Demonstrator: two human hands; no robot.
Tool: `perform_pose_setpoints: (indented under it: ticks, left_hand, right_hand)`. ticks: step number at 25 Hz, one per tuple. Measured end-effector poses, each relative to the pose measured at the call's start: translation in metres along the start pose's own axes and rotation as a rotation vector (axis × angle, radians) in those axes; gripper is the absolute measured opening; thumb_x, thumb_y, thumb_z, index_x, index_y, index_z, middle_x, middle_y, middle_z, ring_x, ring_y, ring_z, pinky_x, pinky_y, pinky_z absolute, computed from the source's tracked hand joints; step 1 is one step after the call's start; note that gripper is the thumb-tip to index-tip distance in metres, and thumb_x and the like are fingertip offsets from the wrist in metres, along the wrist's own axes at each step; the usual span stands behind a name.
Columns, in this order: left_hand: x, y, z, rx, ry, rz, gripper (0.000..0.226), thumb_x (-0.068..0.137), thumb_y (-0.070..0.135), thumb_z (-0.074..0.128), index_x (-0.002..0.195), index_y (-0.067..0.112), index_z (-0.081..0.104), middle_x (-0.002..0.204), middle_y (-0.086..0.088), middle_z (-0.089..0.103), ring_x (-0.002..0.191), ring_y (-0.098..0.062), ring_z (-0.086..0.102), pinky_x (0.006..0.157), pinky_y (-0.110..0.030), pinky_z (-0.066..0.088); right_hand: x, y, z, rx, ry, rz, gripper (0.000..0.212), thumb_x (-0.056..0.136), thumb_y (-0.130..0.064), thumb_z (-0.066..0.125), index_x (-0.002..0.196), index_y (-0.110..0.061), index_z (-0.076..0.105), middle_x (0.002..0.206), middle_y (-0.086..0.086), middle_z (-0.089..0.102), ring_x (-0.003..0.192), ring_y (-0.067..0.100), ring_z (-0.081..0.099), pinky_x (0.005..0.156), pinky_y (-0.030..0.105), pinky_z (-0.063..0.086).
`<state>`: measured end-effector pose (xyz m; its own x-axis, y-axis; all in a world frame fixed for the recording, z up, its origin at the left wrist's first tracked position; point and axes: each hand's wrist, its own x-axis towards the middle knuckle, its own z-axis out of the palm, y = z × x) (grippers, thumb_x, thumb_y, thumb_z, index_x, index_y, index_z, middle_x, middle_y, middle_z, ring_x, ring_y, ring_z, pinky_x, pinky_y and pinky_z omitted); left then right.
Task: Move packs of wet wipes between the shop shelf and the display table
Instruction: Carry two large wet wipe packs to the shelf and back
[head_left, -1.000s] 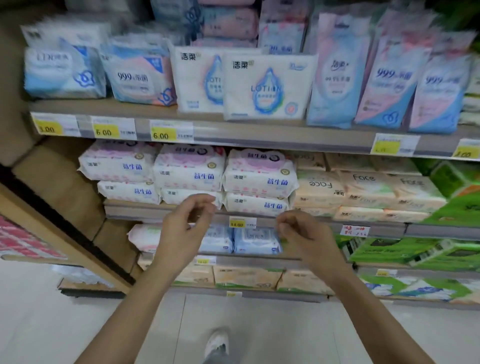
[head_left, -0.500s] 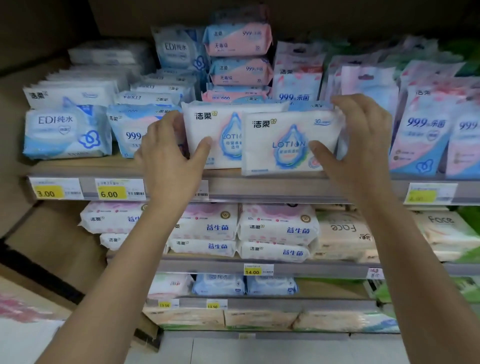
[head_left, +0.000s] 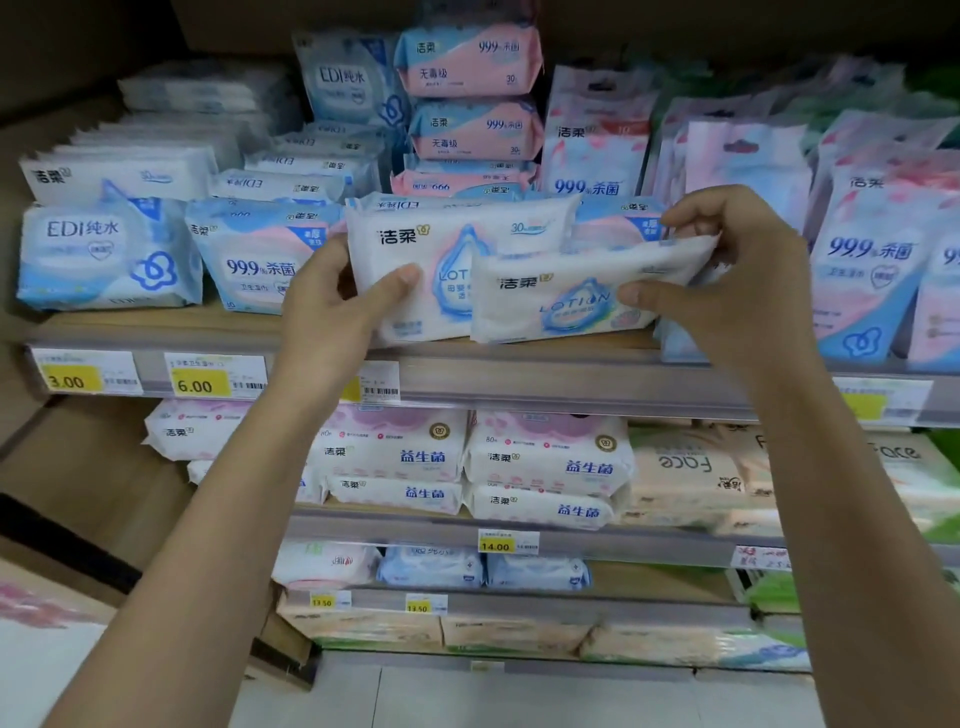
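Note:
Two white LOTION wet-wipe packs with a blue drop print sit at the front of the upper shelf (head_left: 519, 379). My left hand (head_left: 332, 306) grips the left pack (head_left: 447, 260) by its left end, thumb across the front. My right hand (head_left: 732, 280) grips the right pack (head_left: 561, 296) by its right end; this pack is tilted, overlaps the left one, and its right end is lifted off the shelf board.
Blue EDI packs (head_left: 104, 254) and 99.9% packs (head_left: 254, 254) stand to the left, pink and blue packs (head_left: 872, 270) to the right, stacked packs (head_left: 467, 93) behind. Lower shelves hold white packs (head_left: 545, 457) and beige Face packs (head_left: 685, 467). Floor (head_left: 519, 696) lies below.
Both hands rose from the lower shelf to the upper one and closed on the two LOTION packs. The right pack has since tilted and come forward, with its right end lifted.

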<state>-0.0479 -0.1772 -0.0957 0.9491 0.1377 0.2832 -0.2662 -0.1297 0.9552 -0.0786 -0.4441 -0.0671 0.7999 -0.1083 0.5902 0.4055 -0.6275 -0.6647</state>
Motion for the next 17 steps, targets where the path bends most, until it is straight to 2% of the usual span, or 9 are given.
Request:
perform_pose_setpoints:
  ticks: [3, 6, 8, 10, 13, 15, 17]
  left_hand:
    - [-0.003, 0.006, -0.01, -0.124, -0.056, 0.088, 0.023, 0.09, 0.009, 0.06, 0.111, 0.018, 0.056, 0.108, 0.006, 0.068, 0.101, -0.009, 0.066, 0.077, -0.022, 0.053]
    - [-0.012, 0.008, -0.027, -0.174, -0.008, 0.144, 0.022, 0.092, 0.012, 0.057, 0.114, 0.009, 0.053, 0.109, 0.003, 0.067, 0.104, -0.014, 0.066, 0.083, -0.03, 0.055]
    - [-0.028, 0.007, -0.04, -0.193, 0.07, 0.147, 0.023, 0.094, 0.01, 0.054, 0.117, 0.005, 0.052, 0.108, 0.004, 0.068, 0.104, -0.013, 0.066, 0.08, -0.027, 0.055]
    - [-0.052, 0.001, -0.051, -0.229, 0.154, 0.126, 0.021, 0.096, 0.007, 0.05, 0.116, 0.012, 0.054, 0.104, 0.01, 0.072, 0.102, -0.01, 0.067, 0.077, -0.026, 0.057]
    - [-0.092, -0.015, -0.07, -0.345, 0.3, 0.062, 0.032, 0.097, 0.01, 0.048, 0.129, 0.01, 0.049, 0.121, 0.001, 0.067, 0.115, -0.02, 0.062, 0.091, -0.044, 0.054]
    - [-0.121, -0.026, -0.085, -0.39, 0.402, -0.042, 0.035, 0.097, 0.009, 0.046, 0.131, 0.01, 0.048, 0.118, 0.0, 0.068, 0.113, -0.021, 0.063, 0.086, -0.041, 0.056]
    - [-0.154, -0.036, -0.095, -0.335, 0.449, -0.142, 0.029, 0.096, 0.009, 0.046, 0.122, 0.013, 0.056, 0.11, 0.003, 0.072, 0.106, -0.019, 0.067, 0.078, -0.035, 0.059]
  right_hand:
    - [0.001, -0.003, -0.003, 0.244, -0.022, 0.063, 0.036, 0.066, -0.009, 0.084, 0.075, -0.025, 0.054, 0.071, -0.014, 0.062, 0.066, -0.002, 0.058, 0.054, 0.016, 0.049]
    - [-0.001, -0.012, 0.002, 0.414, -0.043, 0.045, 0.031, 0.076, -0.01, 0.075, 0.079, -0.022, 0.046, 0.067, -0.019, 0.066, 0.067, -0.001, 0.065, 0.051, 0.018, 0.05]
    - [-0.011, -0.021, 0.012, 0.519, -0.035, 0.036, 0.028, 0.079, -0.013, 0.068, 0.083, -0.021, 0.042, 0.071, -0.019, 0.066, 0.07, 0.0, 0.066, 0.052, 0.018, 0.051]
    - [-0.029, -0.027, 0.027, 0.643, -0.012, 0.078, 0.027, 0.081, -0.01, 0.066, 0.086, -0.021, 0.042, 0.074, -0.016, 0.065, 0.071, 0.003, 0.065, 0.057, 0.022, 0.054]
    - [-0.067, -0.03, 0.052, 0.829, -0.021, 0.235, 0.027, 0.08, -0.013, 0.069, 0.089, -0.021, 0.045, 0.079, -0.01, 0.067, 0.079, 0.012, 0.066, 0.067, 0.035, 0.058]
    - [-0.094, -0.03, 0.066, 0.912, -0.078, 0.376, 0.028, 0.071, -0.023, 0.068, 0.089, -0.02, 0.047, 0.079, -0.01, 0.069, 0.081, 0.012, 0.068, 0.066, 0.035, 0.059]
    - [-0.116, -0.026, 0.075, 0.935, -0.166, 0.503, 0.037, 0.063, -0.029, 0.069, 0.092, -0.016, 0.051, 0.081, -0.008, 0.072, 0.082, 0.013, 0.071, 0.063, 0.034, 0.06]
